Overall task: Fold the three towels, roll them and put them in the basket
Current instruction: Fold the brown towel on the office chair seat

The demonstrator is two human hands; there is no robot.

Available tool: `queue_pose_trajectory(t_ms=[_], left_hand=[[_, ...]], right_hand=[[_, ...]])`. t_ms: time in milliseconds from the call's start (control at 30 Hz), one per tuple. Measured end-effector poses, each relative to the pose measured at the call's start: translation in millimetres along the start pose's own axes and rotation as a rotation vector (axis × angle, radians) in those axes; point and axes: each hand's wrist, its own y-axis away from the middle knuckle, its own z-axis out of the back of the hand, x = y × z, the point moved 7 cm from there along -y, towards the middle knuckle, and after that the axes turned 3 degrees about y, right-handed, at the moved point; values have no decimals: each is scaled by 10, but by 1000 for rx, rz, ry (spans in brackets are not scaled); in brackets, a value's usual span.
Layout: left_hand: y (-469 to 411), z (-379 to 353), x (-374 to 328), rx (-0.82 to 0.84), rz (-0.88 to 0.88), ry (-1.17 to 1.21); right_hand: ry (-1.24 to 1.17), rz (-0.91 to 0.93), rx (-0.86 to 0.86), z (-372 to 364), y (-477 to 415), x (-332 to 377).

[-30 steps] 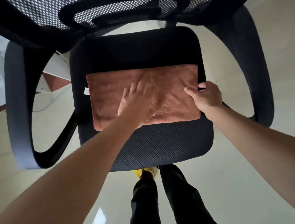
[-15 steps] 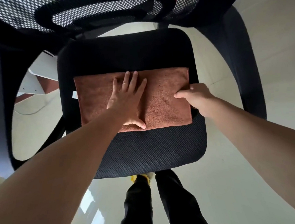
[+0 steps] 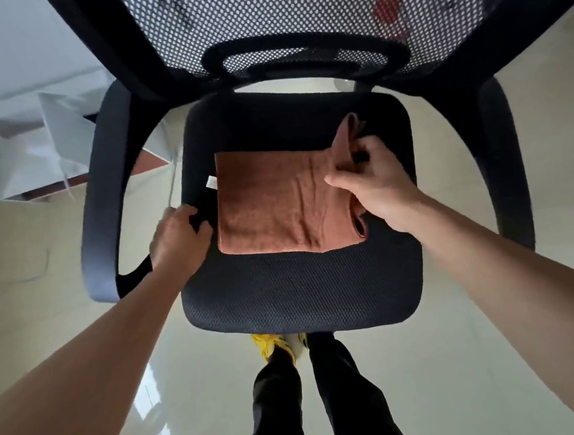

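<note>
A brown towel (image 3: 270, 201), folded to a rectangle, lies on the black chair seat (image 3: 301, 291), with a small white label (image 3: 211, 182) at its left edge. My right hand (image 3: 375, 183) pinches the towel's right edge, which stands lifted and curled toward the left. My left hand (image 3: 173, 236) is off the towel, its fingers curled round the seat's left edge. No basket and no other towels are in view.
The chair's mesh backrest (image 3: 297, 17) looms at the top, with a left armrest (image 3: 99, 211) and a right armrest (image 3: 508, 165) flanking the seat. White boxes (image 3: 32, 134) sit on the glossy floor at left. My legs (image 3: 314, 404) stand right before the seat.
My left hand left the towel's middle and went to the seat's left edge. My right hand has raised the towel's right edge and turned it leftward.
</note>
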Motion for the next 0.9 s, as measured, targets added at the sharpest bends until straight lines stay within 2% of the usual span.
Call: queue_pose_trajectory(t_ms=[167,300,400,500,567,600,667,733,767,833,900], left_hand=[[-3,180,286,-58,173,205],[-69,249,438,-56,362,499],[-67,214,445,-28,363,523],[-49,196,464,-38,341,527],[-27,233,429,-72,247,441],[-16,262,346,-102,128,362],[50,282,16,-151,-215,178],[122,139,-374,-76,-534,-31],[131,0,-504,12,-627,-145],[67,-272,-588,205,-662,-359],[-59,-403,-505,313,-599,-487]], right_hand=[[157,18,85,-997,-157,222],[272,-30,88,-1589,-274,216],[265,-81,100,-1828,-308,157],[176,-87,220,-1949,-266,107],[91,-87,263,-1843,-252,81],[42,-81,205,-1693,-281,77],[-52,-89,-38,-1267,-366,36],[-136,-166,-193,-946,-444,-51],[-174,-219,-202,-876,-485,-94],[-260,-315,-168,-828,-615,-164],[-351,-377,-138,-822,-740,-144]])
